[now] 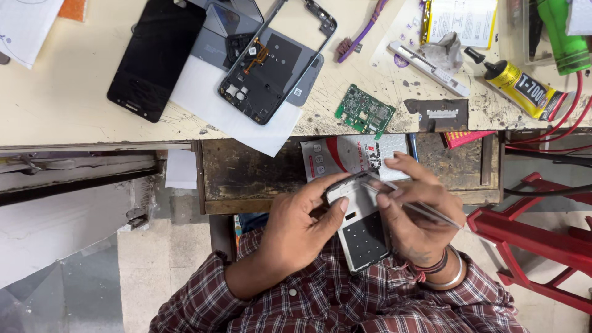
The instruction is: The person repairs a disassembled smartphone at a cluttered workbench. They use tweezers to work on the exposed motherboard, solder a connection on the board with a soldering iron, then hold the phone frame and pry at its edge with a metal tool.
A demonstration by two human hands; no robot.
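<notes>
My left hand [302, 225] grips a small opened phone body [364, 231] with a pale inner plate, held over my lap below the bench edge. My right hand [410, 213] steadies the phone's right side and holds thin metal tweezers [425, 209], whose tips reach the phone's top edge. On the bench above lie a black screen panel [154, 58], a phone frame with back cover [271, 58] and a green circuit board [365, 111].
An open wooden drawer [246, 172] holds a white and red packet [348, 154]. A black-and-yellow glue tube [524, 86], purple toothbrush [361, 31], battery [459, 21] and red cables [564, 123] lie at the bench's right. A red stool [536, 237] stands at right.
</notes>
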